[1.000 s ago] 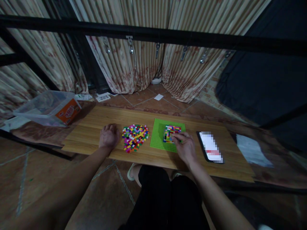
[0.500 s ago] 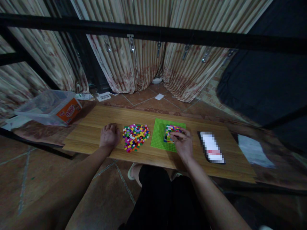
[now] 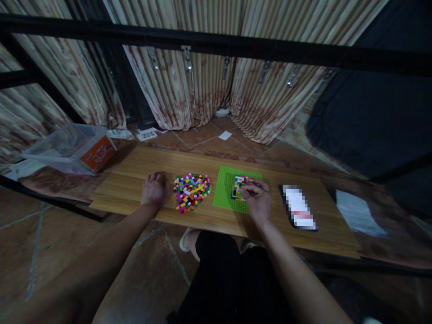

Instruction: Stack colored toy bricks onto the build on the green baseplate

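Note:
My right hand is over a small build of colourful toy bricks, which sits on a green baseplate. Thumb and fingers are pinched together at the build; whatever is between them is too small to make out. The hand covers the build's right side. On the wooden board, my left hand rests with its fingers curled in, and nothing shows in it. Just right of that hand lies a loose pile of small multicoloured bricks.
A phone with a blurred screen lies right of the baseplate. Beyond the board's right end is a white sheet. A clear plastic bin with an orange label stands at the far left. A dark metal bar crosses in front of striped curtains.
My right hand stays at the build, its fingertips shifted very slightly while still pinched. The left hand has not visibly moved on the board. The whole view has tilted a little.

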A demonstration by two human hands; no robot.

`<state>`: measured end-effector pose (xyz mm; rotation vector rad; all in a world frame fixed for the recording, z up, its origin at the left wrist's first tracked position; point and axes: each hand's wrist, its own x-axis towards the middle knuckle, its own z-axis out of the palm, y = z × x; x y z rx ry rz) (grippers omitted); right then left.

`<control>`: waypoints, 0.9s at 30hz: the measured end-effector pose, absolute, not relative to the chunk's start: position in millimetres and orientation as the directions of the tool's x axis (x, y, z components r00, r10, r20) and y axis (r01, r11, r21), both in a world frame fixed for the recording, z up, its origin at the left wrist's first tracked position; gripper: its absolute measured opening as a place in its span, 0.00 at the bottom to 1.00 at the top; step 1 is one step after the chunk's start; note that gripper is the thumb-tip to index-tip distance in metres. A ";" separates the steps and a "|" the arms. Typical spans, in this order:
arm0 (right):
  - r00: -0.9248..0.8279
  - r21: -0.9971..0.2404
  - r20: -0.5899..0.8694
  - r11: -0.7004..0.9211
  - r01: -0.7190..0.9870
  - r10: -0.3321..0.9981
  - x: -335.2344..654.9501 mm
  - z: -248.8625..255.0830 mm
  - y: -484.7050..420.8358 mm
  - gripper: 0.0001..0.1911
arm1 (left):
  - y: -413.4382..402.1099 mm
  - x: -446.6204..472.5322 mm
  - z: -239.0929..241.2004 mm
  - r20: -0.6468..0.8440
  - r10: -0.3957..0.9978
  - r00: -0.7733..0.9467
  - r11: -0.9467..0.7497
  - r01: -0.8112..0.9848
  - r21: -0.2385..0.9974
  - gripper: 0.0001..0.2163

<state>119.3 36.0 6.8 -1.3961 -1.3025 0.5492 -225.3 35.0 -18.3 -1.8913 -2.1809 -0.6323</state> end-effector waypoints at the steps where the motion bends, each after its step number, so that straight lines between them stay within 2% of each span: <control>1: 0.287 -0.896 0.328 0.201 0.395 0.900 119.4 6.1 36.0 0.06 | 35.1 -225.1 -18.4 0.408 0.896 -0.174 0.102 0.976 0.191 0.17; 11: 0.262 -0.883 0.346 0.218 0.415 0.901 123.0 4.8 35.4 0.07 | 33.4 -221.8 -14.5 0.386 0.898 -0.213 0.122 0.961 0.246 0.17; 17: 0.271 -0.855 0.412 0.266 0.446 0.870 116.7 29.7 14.7 0.10 | 33.1 -218.2 -11.5 0.358 0.906 -0.227 0.137 0.956 0.260 0.17; 21: 0.014 -0.821 0.389 0.340 0.459 0.921 84.7 46.2 -15.0 0.09 | 31.1 -216.5 -9.1 0.336 0.914 -0.229 0.153 0.960 0.236 0.17; 24: -0.243 -0.794 0.277 0.364 0.487 0.930 52.0 45.8 -36.5 0.11 | 29.7 -216.5 -9.2 0.340 0.912 -0.229 0.165 0.964 0.208 0.17; 27: -0.369 -0.748 0.227 0.404 0.527 0.901 25.1 36.5 -45.8 0.12 | 29.0 -216.7 -10.2 0.334 0.913 -0.232 0.172 0.965 0.200 0.17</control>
